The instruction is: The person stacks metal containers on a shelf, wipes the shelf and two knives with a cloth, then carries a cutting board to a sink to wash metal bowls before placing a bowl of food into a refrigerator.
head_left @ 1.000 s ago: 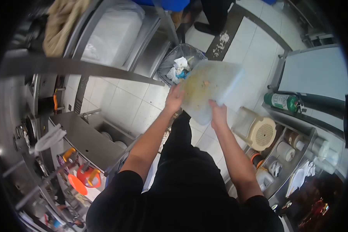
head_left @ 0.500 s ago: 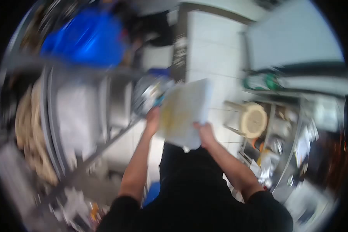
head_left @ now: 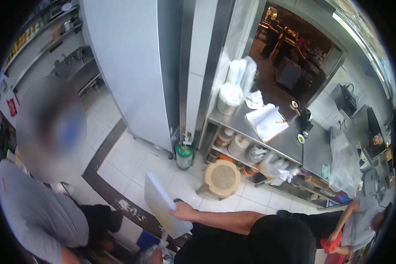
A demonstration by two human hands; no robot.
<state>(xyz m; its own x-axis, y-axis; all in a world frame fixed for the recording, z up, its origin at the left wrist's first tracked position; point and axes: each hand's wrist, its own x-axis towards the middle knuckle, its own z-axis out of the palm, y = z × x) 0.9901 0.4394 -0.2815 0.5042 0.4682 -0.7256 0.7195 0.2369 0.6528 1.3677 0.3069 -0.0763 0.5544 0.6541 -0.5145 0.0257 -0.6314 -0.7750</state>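
A white rectangular board point(head_left: 165, 207) with a faint yellowish stain is held upright and tilted, low in the middle of the view. My right hand point(head_left: 183, 211) grips its right edge, fingers wrapped round it. At the bottom edge, my left hand point(head_left: 156, 255) is partly in view near clear plastic below the board; its fingers are cut off and blurred, so its hold cannot be made out.
A person in a grey shirt point(head_left: 44, 211) stands close at left. Another person point(head_left: 361, 224) at lower right holds something red. Ahead are a stool point(head_left: 222, 178), a green gas cylinder point(head_left: 184, 156), a tall fridge point(head_left: 127, 70) and a steel counter point(head_left: 312, 154) bearing an open notebook point(head_left: 268, 122).
The view has swung round to the right and up, bringing the doorway, counter and two people into sight. My left hand has come away from the board's side; my right hand still holds it.
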